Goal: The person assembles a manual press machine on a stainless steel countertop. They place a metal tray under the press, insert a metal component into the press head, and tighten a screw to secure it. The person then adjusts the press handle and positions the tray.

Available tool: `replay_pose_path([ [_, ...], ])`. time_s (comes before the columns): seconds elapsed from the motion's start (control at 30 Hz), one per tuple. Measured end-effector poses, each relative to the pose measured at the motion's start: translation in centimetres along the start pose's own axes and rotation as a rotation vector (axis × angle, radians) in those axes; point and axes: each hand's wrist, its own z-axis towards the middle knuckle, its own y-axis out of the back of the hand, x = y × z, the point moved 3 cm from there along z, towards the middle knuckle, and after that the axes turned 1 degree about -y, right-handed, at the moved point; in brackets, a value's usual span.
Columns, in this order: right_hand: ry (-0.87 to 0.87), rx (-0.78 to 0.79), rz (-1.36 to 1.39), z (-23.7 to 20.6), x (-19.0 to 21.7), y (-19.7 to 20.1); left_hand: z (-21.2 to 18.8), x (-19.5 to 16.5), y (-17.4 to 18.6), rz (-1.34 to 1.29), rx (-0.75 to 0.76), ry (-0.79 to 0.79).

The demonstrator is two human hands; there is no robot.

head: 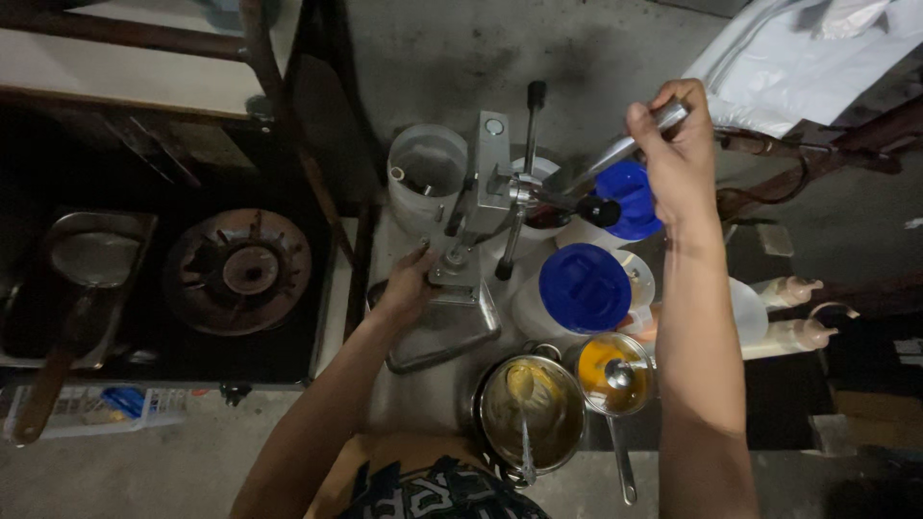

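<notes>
A metal lever press [481, 207] stands on a small steel table [423, 384]. My right hand [673, 144] is closed around the end of the press's long metal handle [625, 147], raised up at the right. My left hand [409, 284] rests on the press's base plate [447, 327], fingers against the foot of its column. A steel pot [532, 411] of pale batter with a spoon in it sits near me. Beside it is a small long-handled pan [615, 380] of orange liquid holding a ladle.
White tubs with blue lids [584, 288] [630, 197] stand right of the press, and an open white tub [426, 173] behind it. A gas burner [236, 272] and a dark pan [91, 264] lie at the left. Two squeeze bottles [793, 312] lie at the right.
</notes>
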Motion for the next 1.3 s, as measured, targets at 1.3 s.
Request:
replay_pose_path([
  [1.3,-0.033,-0.298,-0.164,-2.7,2.3,-0.3,-0.1,0.1,0.2,0.073,-0.058,0.025],
])
